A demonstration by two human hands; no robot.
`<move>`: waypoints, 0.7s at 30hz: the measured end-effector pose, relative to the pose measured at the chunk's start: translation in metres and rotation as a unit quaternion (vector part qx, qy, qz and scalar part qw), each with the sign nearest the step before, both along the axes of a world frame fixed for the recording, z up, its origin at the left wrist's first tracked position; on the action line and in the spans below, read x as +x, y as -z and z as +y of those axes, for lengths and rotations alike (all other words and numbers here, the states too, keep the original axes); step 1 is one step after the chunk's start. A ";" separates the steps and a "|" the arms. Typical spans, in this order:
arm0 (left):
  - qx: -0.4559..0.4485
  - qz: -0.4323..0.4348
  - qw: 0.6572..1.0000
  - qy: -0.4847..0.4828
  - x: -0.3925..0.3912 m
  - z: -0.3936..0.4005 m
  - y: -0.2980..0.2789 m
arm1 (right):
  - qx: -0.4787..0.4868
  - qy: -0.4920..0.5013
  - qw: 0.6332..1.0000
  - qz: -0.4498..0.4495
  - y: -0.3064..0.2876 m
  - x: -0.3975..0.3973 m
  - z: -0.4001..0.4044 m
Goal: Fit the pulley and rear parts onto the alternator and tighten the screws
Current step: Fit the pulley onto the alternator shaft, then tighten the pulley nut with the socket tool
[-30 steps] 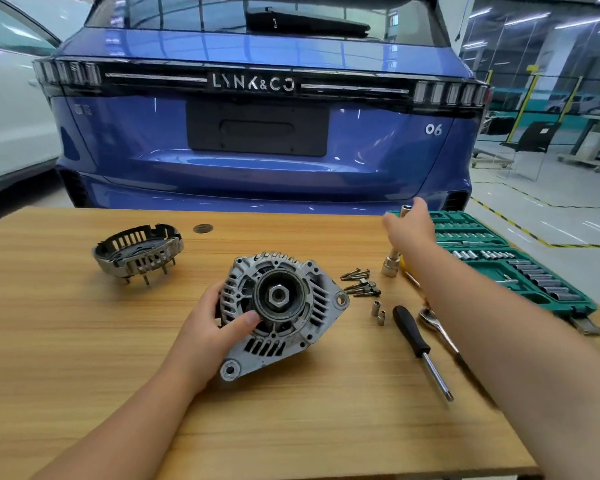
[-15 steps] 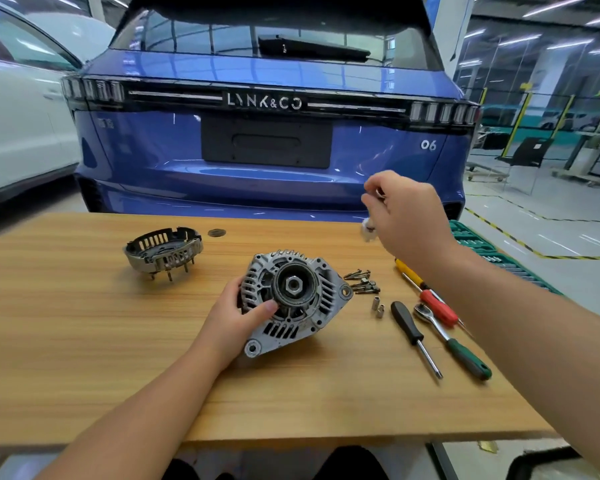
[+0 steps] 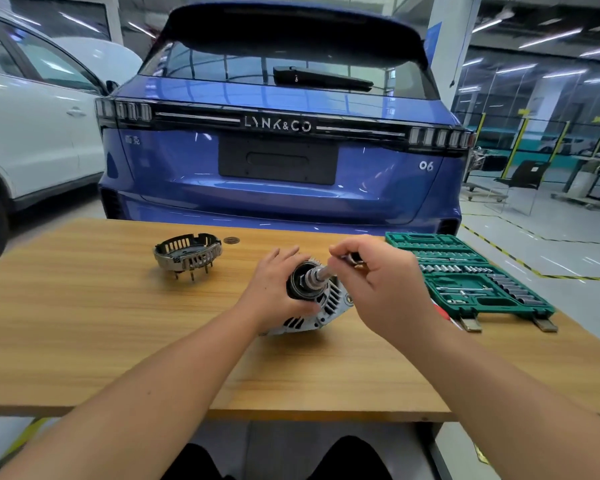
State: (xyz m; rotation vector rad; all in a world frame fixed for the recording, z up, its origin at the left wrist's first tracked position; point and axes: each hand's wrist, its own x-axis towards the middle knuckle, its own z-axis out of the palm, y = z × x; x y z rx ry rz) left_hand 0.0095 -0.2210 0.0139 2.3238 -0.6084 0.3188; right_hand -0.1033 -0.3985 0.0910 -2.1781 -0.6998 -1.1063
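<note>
Head view: one camera looking down over a wooden table (image 3: 84, 334).
Alternator: the alternator (image 3: 321, 308) lies tilted on the table near its middle, pulley end raised toward the camera.
Pulley: the dark pulley (image 3: 300, 284) sits on the alternator's front, with a nut at its centre.
Left hand: the left hand (image 3: 274, 289) holds the alternator from its left side, fingers curled round the housing and pulley rim, thumb low on the body.
Right hand: the right hand (image 3: 385, 285) pinches a driver tool (image 3: 329, 270) between thumb and curled fingers; most of the handle is hidden in the hand.
Tool tip: the silver socket end of the tool meets the pulley's centre nut.
Rear cover: the slotted rear cover (image 3: 187, 254) stands on the table, well apart to the alternator's left, pins pointing down.
Socket set: an open green socket case (image 3: 471, 282) lies at the table's right.
Background: a blue car (image 3: 278, 161) stands just behind the table, with a white car (image 3: 32, 133) on the left.
</note>
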 end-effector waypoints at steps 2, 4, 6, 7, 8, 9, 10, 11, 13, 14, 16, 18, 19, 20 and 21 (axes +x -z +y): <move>-0.015 0.014 1.000 0.003 0.003 -0.001 0.000 | -0.013 -0.015 1.000 -0.012 0.006 0.006 0.002; -0.028 0.023 0.999 0.006 0.004 -0.002 0.002 | -0.025 -0.023 0.999 -0.018 0.010 0.011 0.003; -0.031 0.026 0.999 0.010 0.004 -0.002 0.002 | -0.030 -0.029 0.999 -0.022 0.010 0.013 0.003; -0.031 0.027 0.999 0.012 0.004 -0.002 0.001 | -0.038 -0.035 0.998 -0.025 0.010 0.014 0.003; -0.032 0.030 0.999 0.014 0.004 -0.002 0.000 | -0.049 -0.041 0.998 -0.028 0.008 0.014 0.003; -0.034 0.033 0.999 0.016 0.004 -0.003 0.000 | -0.065 -0.047 0.996 -0.028 0.006 0.013 0.003; -0.037 0.037 0.998 0.018 0.005 -0.003 -0.001 | -0.086 -0.051 0.995 -0.024 0.003 0.012 0.003; -0.039 0.041 0.998 0.021 0.005 -0.003 -0.001 | -0.114 -0.053 0.992 -0.016 -0.001 0.011 0.003; -0.036 0.043 0.998 0.025 0.006 -0.002 -0.002 | -0.187 -0.063 0.980 0.009 -0.012 0.009 0.003; -0.031 0.042 0.998 0.030 0.006 -0.002 -0.003 | -0.229 -0.068 0.971 0.021 -0.018 0.008 0.003; -0.022 0.044 0.998 0.039 0.005 -0.001 -0.005 | -0.305 -0.071 0.949 0.034 -0.029 0.008 0.003; -0.016 0.055 0.997 0.045 0.006 0.000 -0.007 | -0.371 -0.055 0.924 0.069 -0.040 0.009 0.003; -0.014 0.062 0.997 0.047 0.007 0.000 -0.008 | -0.414 -0.037 0.904 0.094 -0.045 0.011 0.002; -0.010 0.069 0.996 0.047 0.007 0.001 -0.009 | -0.461 -0.011 0.879 0.118 -0.049 0.012 0.002; -0.005 0.075 0.996 0.048 0.007 0.001 -0.010 | -0.497 0.013 0.858 0.134 -0.053 0.013 0.002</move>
